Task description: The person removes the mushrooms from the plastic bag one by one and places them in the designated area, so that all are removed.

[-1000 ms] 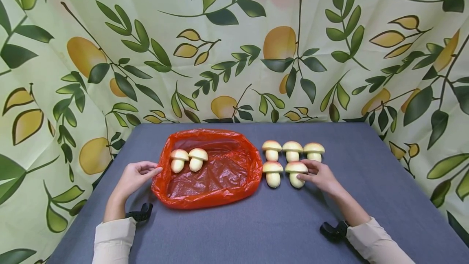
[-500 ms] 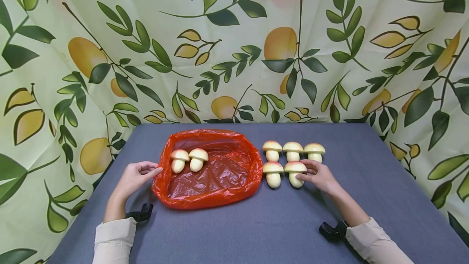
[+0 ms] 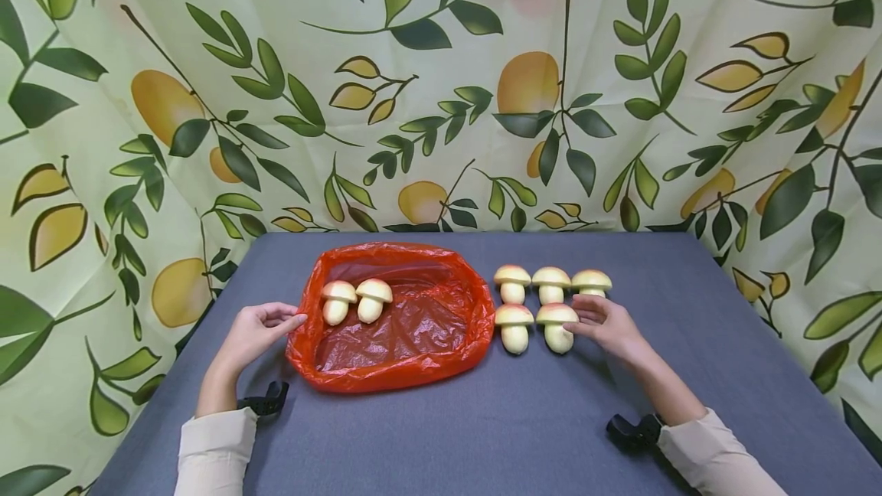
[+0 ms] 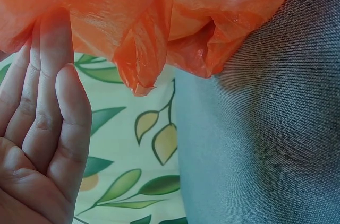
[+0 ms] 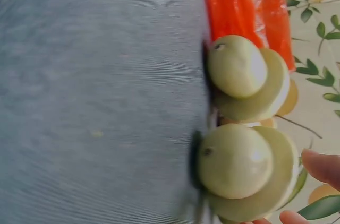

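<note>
My left hand (image 3: 256, 334) pinches the left rim of a red plastic bag (image 3: 393, 383), which is spread open like a tray. In the left wrist view its fingertips go behind the red film (image 4: 122, 11). Two mushroom-shaped pieces, cream with reddish caps, lie inside the bag: a left mushroom (image 3: 336, 303) and a right mushroom (image 3: 373, 301). My right hand (image 3: 609, 325) is at the right side of the front-right mushroom (image 3: 557, 327), with its fingers loosely spread. In the right wrist view a gap shows between a fingertip (image 5: 319, 166) and that mushroom's cap.
To the right of the bag, another front mushroom (image 3: 514, 327) stands beside the one near my hand. Behind them is a row of 3: a left one (image 3: 512, 283), a middle one (image 3: 550, 284) and a right one (image 3: 589, 282). A leaf-patterned cloth (image 3: 441, 136) hangs behind the grey table (image 3: 441, 450).
My right hand has drawn back slightly to the right, its fingers loosening from the front-right mushroom, which stays in place. The left hand and the bag have not visibly moved.
</note>
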A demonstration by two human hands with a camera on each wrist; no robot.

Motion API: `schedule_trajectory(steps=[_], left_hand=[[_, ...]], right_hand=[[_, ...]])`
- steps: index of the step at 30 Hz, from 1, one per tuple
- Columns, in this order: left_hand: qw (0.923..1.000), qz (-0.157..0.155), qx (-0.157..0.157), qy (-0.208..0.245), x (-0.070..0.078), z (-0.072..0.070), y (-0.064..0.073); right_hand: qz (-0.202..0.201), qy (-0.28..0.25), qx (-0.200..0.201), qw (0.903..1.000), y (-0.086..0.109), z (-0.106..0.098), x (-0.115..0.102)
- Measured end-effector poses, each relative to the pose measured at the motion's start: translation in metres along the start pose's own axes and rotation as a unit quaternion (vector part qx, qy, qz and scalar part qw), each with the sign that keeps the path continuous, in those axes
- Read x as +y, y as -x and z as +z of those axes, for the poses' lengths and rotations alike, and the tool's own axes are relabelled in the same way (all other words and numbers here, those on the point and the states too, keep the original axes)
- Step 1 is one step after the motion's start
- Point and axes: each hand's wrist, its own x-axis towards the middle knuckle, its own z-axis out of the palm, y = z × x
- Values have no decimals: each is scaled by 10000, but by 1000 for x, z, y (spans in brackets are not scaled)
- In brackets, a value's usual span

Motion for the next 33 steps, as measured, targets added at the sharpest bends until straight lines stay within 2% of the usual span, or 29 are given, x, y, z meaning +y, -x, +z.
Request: schedule_trajectory(steps=[7, 12, 17, 24, 33], left_hand=[[10000, -18, 7, -16, 0, 0, 0], [10000, -15, 16, -22, 0, -1, 0], [10000, 16, 21, -16, 0, 0, 0], [10000, 71, 34, 12, -1, 0, 0], [10000, 47, 10, 20, -1, 0, 0]], right_hand=[[-188, 16, 41, 9998, -1, -7, -18], [-553, -237, 32, 9982, -1, -4, -31], [-777, -769, -244, 9937, -2, 7, -42], [-861, -792, -504, 9919, -4, 23, -55], [-1058, -1098, -903, 9842, -8, 44, -70]])
